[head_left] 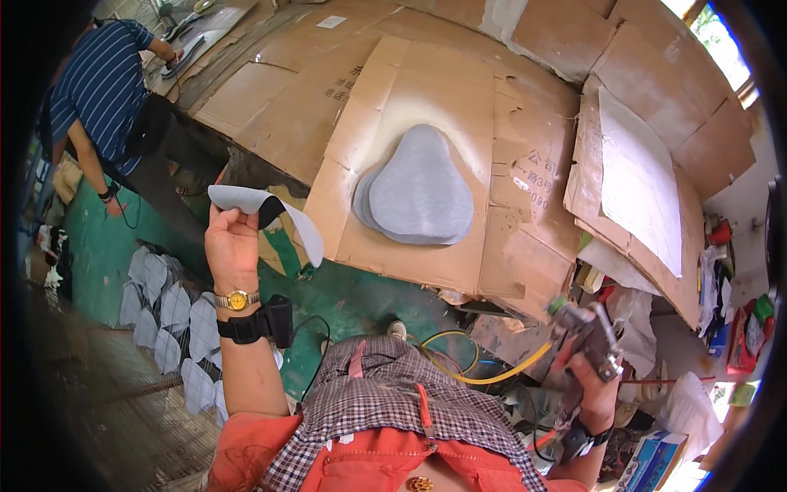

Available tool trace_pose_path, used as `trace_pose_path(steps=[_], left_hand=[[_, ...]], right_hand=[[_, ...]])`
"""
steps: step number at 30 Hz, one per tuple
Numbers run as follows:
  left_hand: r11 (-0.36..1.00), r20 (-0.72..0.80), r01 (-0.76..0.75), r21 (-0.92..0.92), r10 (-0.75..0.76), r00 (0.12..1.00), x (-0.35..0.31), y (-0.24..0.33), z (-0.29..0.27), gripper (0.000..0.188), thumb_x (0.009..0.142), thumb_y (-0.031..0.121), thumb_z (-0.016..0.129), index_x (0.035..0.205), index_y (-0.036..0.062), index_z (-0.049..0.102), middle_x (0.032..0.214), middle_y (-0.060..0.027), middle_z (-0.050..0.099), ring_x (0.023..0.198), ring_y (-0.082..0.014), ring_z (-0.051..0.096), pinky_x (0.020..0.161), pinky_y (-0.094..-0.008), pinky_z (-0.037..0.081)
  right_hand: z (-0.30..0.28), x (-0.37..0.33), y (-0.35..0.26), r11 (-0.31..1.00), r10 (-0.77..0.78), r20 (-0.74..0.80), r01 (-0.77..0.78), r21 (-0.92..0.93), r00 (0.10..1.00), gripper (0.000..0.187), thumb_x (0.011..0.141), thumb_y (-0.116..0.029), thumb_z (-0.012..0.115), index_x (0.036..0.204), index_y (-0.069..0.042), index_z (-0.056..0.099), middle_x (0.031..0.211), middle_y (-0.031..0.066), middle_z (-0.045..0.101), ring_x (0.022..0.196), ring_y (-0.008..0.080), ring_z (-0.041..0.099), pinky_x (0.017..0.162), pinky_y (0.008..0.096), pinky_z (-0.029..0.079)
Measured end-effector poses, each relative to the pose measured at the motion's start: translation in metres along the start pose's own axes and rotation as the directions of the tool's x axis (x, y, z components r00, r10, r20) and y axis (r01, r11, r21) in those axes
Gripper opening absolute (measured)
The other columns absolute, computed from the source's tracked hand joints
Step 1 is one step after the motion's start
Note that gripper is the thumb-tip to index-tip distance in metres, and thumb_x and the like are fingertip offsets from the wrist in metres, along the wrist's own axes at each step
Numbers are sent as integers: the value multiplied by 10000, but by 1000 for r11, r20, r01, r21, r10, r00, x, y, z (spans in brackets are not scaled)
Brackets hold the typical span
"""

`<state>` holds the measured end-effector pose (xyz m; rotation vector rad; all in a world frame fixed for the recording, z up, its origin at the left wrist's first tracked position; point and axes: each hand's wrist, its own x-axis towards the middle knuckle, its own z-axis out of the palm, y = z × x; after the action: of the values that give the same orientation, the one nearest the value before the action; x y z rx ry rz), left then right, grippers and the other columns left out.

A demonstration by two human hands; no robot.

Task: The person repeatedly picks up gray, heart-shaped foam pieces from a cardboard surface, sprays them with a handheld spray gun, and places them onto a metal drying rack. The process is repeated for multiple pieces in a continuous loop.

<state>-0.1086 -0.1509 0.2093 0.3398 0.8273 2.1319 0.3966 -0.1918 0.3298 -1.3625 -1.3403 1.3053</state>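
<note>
My left hand [233, 252] is raised on the left, fingers pinching the edge of a thin, curled grey pad piece [305, 231] with a dark underside. The piece hangs beyond the near edge of the cardboard-covered table [525, 246]. On that table lies a stack of similar grey pad pieces [422, 189], rounded and narrower at the far end, with pale overspray around it. At the lower right, my right hand [593, 384] is wrapped round the grip of a spray gun [597, 338]. A yellow hose [492, 380] curves near the gun; motion blurs the gun somewhat.
Several grey pieces [168, 307] lie spread on a wire mesh rack at the lower left. A co-worker in a striped shirt [102, 78] stands at the far left. A white sheet [639, 176] rests on cardboard at the right, above bags and boxes. The floor [361, 299] is green.
</note>
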Motion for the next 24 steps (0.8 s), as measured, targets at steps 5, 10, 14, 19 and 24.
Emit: trace_pose_path(steps=[5,10,14,19,24], left_hand=[[999,-45,-38,-5,38,998,-4,7,-4,461,806,-90,415,1253,6,472,1159,-111,574,1041,-237,593,907,-365,524],[998,-60,-57,-12,57,997,-5,20,-22,443,816,-88,400,1243,7,473,1172,-114,561,1075,-246,574,926,-372,512],[997,-99,-71,-8,70,993,-11,31,-40,426,823,-85,393,1232,7,475,1173,-118,559,1084,-250,567,945,-373,499],[994,-139,-104,-18,101,985,-26,55,-73,426,829,-92,399,1236,7,472,1160,-122,566,1071,-250,571,961,-383,488],[987,-221,-160,-20,151,964,-53,91,-123,402,839,-105,399,1213,3,500,1156,-120,580,1049,-245,588,956,-390,499]], right_hand=[[-4,4,5,999,-39,-35,39,-5,999,654,794,-233,719,1326,25,440,802,76,616,687,136,576,643,263,454],[-17,-19,22,999,36,-72,-36,3,997,648,777,-228,743,1304,17,457,824,91,629,699,149,598,634,279,480],[-4,-34,27,993,-2,31,-2,121,1000,641,769,-181,745,1308,15,457,865,115,636,706,166,605,645,293,490],[24,-53,22,999,-9,-143,14,33,990,507,787,-218,710,1198,16,527,860,91,631,715,169,602,668,303,478],[29,-71,20,995,3,-273,-30,-97,962,331,793,-301,674,899,5,607,777,72,618,700,167,589,670,312,454]])
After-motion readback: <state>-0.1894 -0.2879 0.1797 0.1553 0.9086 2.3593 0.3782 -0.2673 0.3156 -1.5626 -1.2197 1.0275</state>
